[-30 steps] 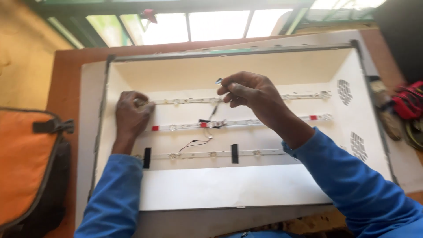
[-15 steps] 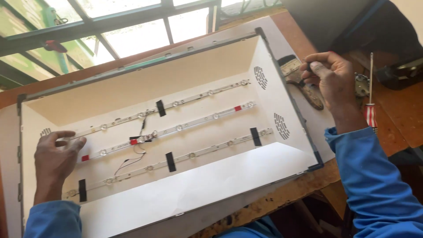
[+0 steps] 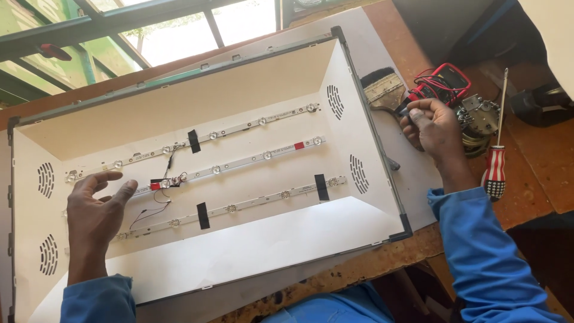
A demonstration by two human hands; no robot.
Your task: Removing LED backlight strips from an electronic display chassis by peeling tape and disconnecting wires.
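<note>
At the left of the frame the left hand rests open on the opened backlight panel; the right hand at right pinches a multimeter probe, LED strips untested

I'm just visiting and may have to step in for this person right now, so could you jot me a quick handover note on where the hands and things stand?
Left hand: open, fingers spread, resting flat inside the white tray-like panel, by the left ends of the light strips.
Right hand: outside the panel, fingers pinched at a small dark piece by the red meter and its leads; what it grips is unclear.
Things: three light strips lie in the panel, taped down with black tape; loose thin wires sit at the middle strip's left end. Paintbrush and red-and-white screwdriver lie on the table.
Done: panel open, strips exposed.
Left: loose wires not yet tidied.
</note>
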